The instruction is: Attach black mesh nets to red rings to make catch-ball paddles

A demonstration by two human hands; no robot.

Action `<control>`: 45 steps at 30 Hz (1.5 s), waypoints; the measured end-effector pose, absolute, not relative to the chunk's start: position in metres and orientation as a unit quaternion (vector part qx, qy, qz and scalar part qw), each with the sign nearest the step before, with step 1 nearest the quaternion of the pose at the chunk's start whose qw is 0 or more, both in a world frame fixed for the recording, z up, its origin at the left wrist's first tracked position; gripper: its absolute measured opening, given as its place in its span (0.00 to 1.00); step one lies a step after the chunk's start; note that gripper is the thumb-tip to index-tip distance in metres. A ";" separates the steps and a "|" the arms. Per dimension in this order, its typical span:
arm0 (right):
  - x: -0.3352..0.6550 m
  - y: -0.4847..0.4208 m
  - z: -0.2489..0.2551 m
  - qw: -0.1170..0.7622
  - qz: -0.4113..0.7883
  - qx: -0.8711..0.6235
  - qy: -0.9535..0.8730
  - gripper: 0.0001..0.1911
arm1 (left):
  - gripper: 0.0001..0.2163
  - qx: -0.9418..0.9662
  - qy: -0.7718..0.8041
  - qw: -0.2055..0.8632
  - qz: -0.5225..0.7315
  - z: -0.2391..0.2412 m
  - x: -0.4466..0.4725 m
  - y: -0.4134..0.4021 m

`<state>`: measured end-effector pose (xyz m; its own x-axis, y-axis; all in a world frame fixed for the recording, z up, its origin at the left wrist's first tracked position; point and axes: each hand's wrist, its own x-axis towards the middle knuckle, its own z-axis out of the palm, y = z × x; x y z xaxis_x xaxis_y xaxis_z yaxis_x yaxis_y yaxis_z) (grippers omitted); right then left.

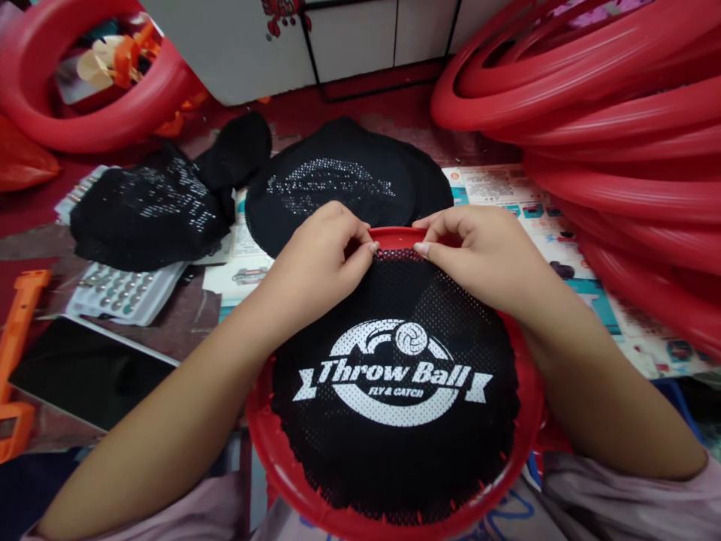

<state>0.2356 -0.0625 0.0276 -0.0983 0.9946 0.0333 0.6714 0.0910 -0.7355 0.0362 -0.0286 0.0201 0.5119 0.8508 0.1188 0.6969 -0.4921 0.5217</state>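
A red plastic ring [394, 237] leans against my lap, with a round black mesh net [394, 458] stretched across it. White "Throw Ball" print [394, 373] faces me on the mesh. Small red pegs along the lower rim poke through the net's edge. At the far rim, my left hand [330, 248] pinches the mesh edge and ring between thumb and fingers. My right hand [478, 244] grips the same rim a short way to the right, thumb on the mesh edge. Between the two thumbs, a strip of red shows through the net's holes.
Flat black mesh discs [338, 180] lie just beyond the ring. Left of them sits a crumpled black mesh pile [152, 203] by a white tray of metal pieces [121, 293]. Stacked red rings [631, 150] rise at right; another red ring [113, 128] lies upper left.
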 end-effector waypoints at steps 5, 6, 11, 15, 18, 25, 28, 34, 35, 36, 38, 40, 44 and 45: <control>0.233 -0.060 0.025 0.273 0.271 -0.614 -0.690 0.10 | 0.07 0.840 0.462 0.215 0.187 0.020 0.037 -0.027; 0.232 -0.060 0.024 0.271 0.267 -0.614 -0.692 0.10 | 0.07 0.839 0.461 0.219 0.189 0.020 0.037 -0.026; 0.232 -0.059 0.021 0.282 0.259 -0.605 -0.698 0.11 | 0.08 0.836 0.464 0.223 0.187 0.019 0.036 -0.026; 0.233 -0.059 0.020 0.294 0.260 -0.597 -0.700 0.12 | 0.08 0.836 0.463 0.223 0.192 0.019 0.035 -0.027; 0.233 -0.058 0.019 0.296 0.261 -0.597 -0.698 0.12 | 0.08 0.838 0.457 0.225 0.196 0.019 0.034 -0.028; 0.234 -0.056 0.019 0.292 0.254 -0.609 -0.693 0.11 | 0.07 0.835 0.450 0.237 0.211 0.017 0.031 -0.029; 0.234 -0.057 0.019 0.285 0.250 -0.614 -0.693 0.11 | 0.07 0.833 0.451 0.241 0.211 0.017 0.031 -0.030; 0.227 -0.056 0.018 0.271 0.220 -0.615 -0.707 0.09 | 0.07 0.836 0.450 0.246 0.195 0.019 0.029 -0.027; 0.226 -0.056 0.018 0.273 0.228 -0.607 -0.711 0.10 | 0.08 0.836 0.452 0.248 0.187 0.020 0.028 -0.027; 0.227 -0.056 0.019 0.277 0.243 -0.598 -0.712 0.10 | 0.08 0.836 0.454 0.249 0.181 0.020 0.027 -0.026; 0.232 -0.056 0.022 0.295 0.293 -0.584 -0.697 0.10 | 0.08 0.836 0.457 0.247 0.178 0.021 0.025 -0.025; 0.241 -0.057 0.026 0.323 0.338 -0.578 -0.669 0.09 | 0.08 0.836 0.459 0.243 0.178 0.022 0.023 -0.026; 0.259 -0.061 0.034 0.323 0.333 -0.563 -0.684 0.08 | 0.08 0.831 0.467 0.247 0.176 0.024 0.020 -0.027; 0.261 -0.062 0.035 0.299 0.324 -0.560 -0.701 0.08 | 0.08 0.830 0.468 0.247 0.175 0.024 0.020 -0.028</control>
